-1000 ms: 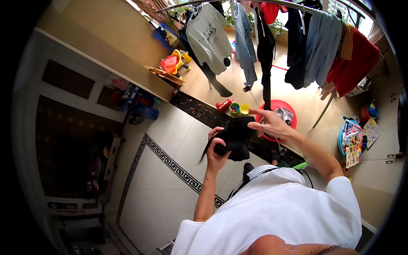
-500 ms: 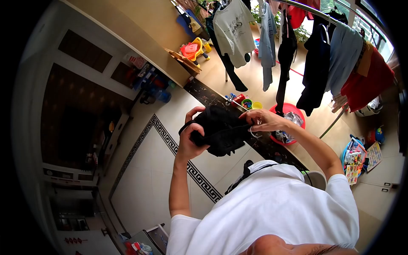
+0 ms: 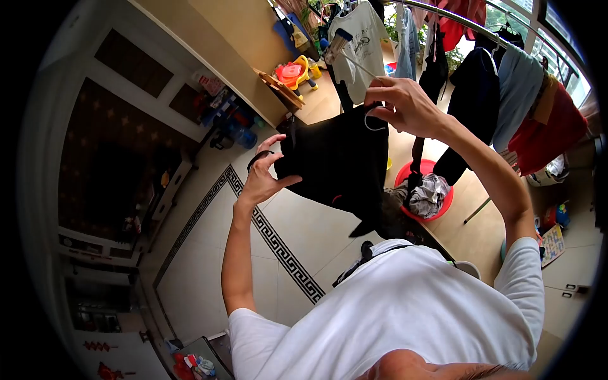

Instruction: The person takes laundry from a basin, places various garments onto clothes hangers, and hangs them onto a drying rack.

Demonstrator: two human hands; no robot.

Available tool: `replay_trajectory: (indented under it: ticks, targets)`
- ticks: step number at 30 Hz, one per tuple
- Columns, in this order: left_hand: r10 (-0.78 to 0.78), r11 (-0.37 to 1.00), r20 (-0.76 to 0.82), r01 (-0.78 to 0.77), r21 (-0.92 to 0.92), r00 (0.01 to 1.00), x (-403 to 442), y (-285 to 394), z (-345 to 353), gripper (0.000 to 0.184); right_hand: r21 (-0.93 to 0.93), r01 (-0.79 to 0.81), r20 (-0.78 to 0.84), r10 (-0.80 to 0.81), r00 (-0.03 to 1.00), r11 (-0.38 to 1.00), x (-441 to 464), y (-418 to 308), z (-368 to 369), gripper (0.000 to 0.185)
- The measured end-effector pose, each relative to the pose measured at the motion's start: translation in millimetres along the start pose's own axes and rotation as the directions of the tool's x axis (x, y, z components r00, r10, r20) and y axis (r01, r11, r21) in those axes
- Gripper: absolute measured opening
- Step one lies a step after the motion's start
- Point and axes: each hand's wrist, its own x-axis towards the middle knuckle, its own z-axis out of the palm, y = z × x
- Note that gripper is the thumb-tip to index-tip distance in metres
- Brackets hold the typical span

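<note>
A black garment (image 3: 335, 158) is stretched out between my hands above the tiled floor. At its left edge my left hand (image 3: 258, 177) is closed, fingers and thumb on the cloth, with a thin black loop around the fingers. My right hand (image 3: 405, 104) is closed at the upper right corner, pinching a clothes hanger whose pale curved hook (image 3: 373, 125) shows below the fingers. From that hand a thin rod (image 3: 361, 65) runs up-left to a blue-and-grey end (image 3: 339, 43), perhaps a clip. Folds hide the part of the hanger near the cloth.
Ahead, a metal drying rail (image 3: 456, 16) carries several garments, including a white printed shirt (image 3: 360, 31) and a red cloth (image 3: 551, 126). A red basin (image 3: 448, 206) with crumpled laundry stands on the floor. A yellow-and-red child's chair (image 3: 292, 73) is farther back.
The bunched black garment is now spread wider. My right hand has risen with the hanger, my left has moved slightly left, and the rod with the blue-and-grey end has come into sight.
</note>
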Motion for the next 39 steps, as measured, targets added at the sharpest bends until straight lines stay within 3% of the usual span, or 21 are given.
replay_trajectory:
  ticks: [2, 4, 7, 9, 10, 12, 13, 14, 16, 18, 20, 21, 22, 24, 28, 29, 32, 35, 37, 39]
  targets:
    - [0.031, 0.999, 0.036, -0.032, 0.026, 0.999, 1.5, 4.9, -4.1, 0.046, 0.126, -0.013, -0.023, 0.016, 1.0, 0.992, 2.0, -5.4, -2.0, 0.011]
    - [0.048, 0.988, 0.088, -0.034, -0.152, 0.995, -1.5, 1.8, -1.1, 0.046, 0.208, 0.063, -0.115, -0.04, 0.993, 0.976, -0.6, -13.0, -1.8, 0.007]
    - [-0.122, 0.926, 0.193, 0.182, -0.33, 0.974, -23.3, -7.0, 17.4, 0.038, 0.348, -0.036, -0.069, 0.064, 0.996, 0.937, -23.1, -29.6, 7.0, 0.01]
    - [-0.122, 0.878, 0.294, 0.241, -0.413, 0.948, -35.5, -18.3, 31.8, 0.029, 0.445, -0.116, -0.011, 0.135, 0.991, 0.888, -39.8, -41.4, 13.0, 0.009]
    - [-0.056, 0.863, 0.354, 0.224, -0.454, 0.934, -38.6, -16.1, 34.8, 0.033, 0.496, -0.157, 0.019, 0.17, 0.985, 0.854, -46.7, -45.5, 17.1, 0.009]
    - [-0.155, 0.726, 0.625, 0.518, -0.453, 0.765, -37.5, 1.6, 33.3, 0.048, 0.548, -0.139, 0.014, 0.157, 0.987, 0.825, -55.6, -48.3, 25.2, 0.009]
    - [-0.177, 0.756, 0.711, 0.557, -0.344, 0.681, -40.2, -3.6, 32.5, 0.064, 0.564, -0.081, 0.002, 0.096, 0.995, 0.822, -57.4, -49.3, 26.9, 0.008]
    - [-0.331, 0.69, 0.813, 0.71, -0.138, 0.479, -38.8, 2.1, 26.6, 0.076, 0.555, -0.051, 0.014, 0.052, 0.999, 0.83, -58.3, -50.6, 28.2, 0.009]
    - [-0.374, 0.538, 0.905, 0.843, 0.033, 0.203, -27.0, 16.2, 19.4, 0.087, 0.534, 0.012, 0.04, -0.039, 0.998, 0.845, -57.2, -52.7, 30.5, 0.01]
    - [-0.263, 0.676, 0.78, 0.685, -0.271, 0.568, -22.5, 21.6, 26.5, 0.094, 0.591, 0.04, 0.075, -0.104, 0.992, 0.805, -54.5, -58.2, 34.4, 0.013]
    - [-0.083, 0.81, 0.493, 0.346, -0.473, 0.866, -15.0, 29.0, 49.7, 0.099, 0.635, 0.072, 0.074, -0.153, 0.985, 0.769, -52.9, -63.2, 41.1, 0.013]
    - [0.007, 0.853, 0.408, 0.207, -0.478, 0.913, -13.2, 26.4, 73.2, 0.09, 0.643, 0.151, -0.012, -0.186, 0.982, 0.751, -50.0, -66.8, 44.9, 0.013]
    - [0.103, 0.881, 0.321, 0.063, -0.468, 0.941, -11.7, 26.8, 93.1, 0.081, 0.664, 0.14, 0.008, -0.194, 0.981, 0.734, -47.5, -70.2, 44.0, 0.013]
    - [0.112, 0.793, 0.373, 0.144, -0.592, 0.921, -13.7, 50.8, 113.4, 0.055, 0.704, 0.115, 0.048, -0.209, 0.977, 0.7, -45.1, -76.3, 37.5, 0.012]
    - [-0.114, 0.754, 0.449, 0.372, -0.542, 0.886, -28.5, 28.0, 152.0, 0.031, 0.708, 0.129, -0.02, -0.163, 0.986, 0.695, -57.5, -62.5, 29.5, 0.013]
    - [-0.129, 0.729, 0.435, 0.383, -0.567, 0.891, -31.8, 10.9, 159.5, 0.029, 0.671, 0.025, 0.074, -0.1, 0.992, 0.741, -63.4, -56.0, 17.8, 0.012]
    - [-0.269, 0.625, 0.32, 0.417, -0.66, 0.909, -31.4, -3.4, 131.5, 0.032, 0.579, -0.091, 0.101, 0.04, 0.994, 0.81, -87.9, -22.6, 12.1, 0.011]
    - [-0.379, 0.407, 0.381, 0.522, -0.749, 0.843, -15.7, 25.9, 71.7, 0.038, 0.465, -0.296, 0.206, 0.224, 0.953, 0.834, -112.7, 8.3, 27.4, 0.01]
    - [-0.405, 0.26, 0.434, 0.556, -0.789, 0.805, -0.8, 52.3, 43.3, 0.041, 0.473, -0.314, 0.214, 0.239, 0.947, 0.823, -116.7, 15.7, 37.1, 0.008]
    - [-0.431, 0.113, 0.401, 0.489, -0.865, 0.809, 11.4, 63.3, 28.0, 0.037, 0.497, -0.345, 0.222, 0.268, 0.938, 0.796, -112.1, 15.7, 40.0, 0.006]
